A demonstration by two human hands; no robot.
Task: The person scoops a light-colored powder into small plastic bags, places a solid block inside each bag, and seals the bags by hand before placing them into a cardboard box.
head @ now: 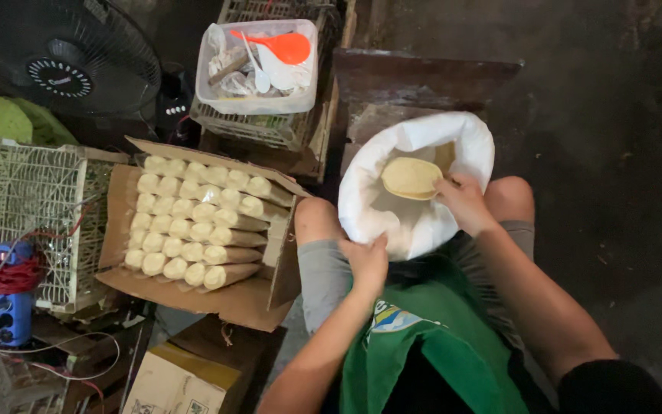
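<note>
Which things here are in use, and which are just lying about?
In use: white sack, held at the rim by the left hand; pale round wafer in the right hand; carton of wrapped rolls.
Lying about: fan, plastic tub of scoops, wire crate.

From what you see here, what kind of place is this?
Probably a small home food-packing workshop: a cardboard box of stacked wrapped rolls, a white sack between the knees, and a floor fan.

Around the one open cardboard box (193, 295) holding some twenty-eight wrapped rolls (193, 230) sit two wire crates (32, 207), one clear tub (258, 69), one fan (59, 54) and, to its right, one white sack (415, 222) with one flat disc (410, 178).
</note>
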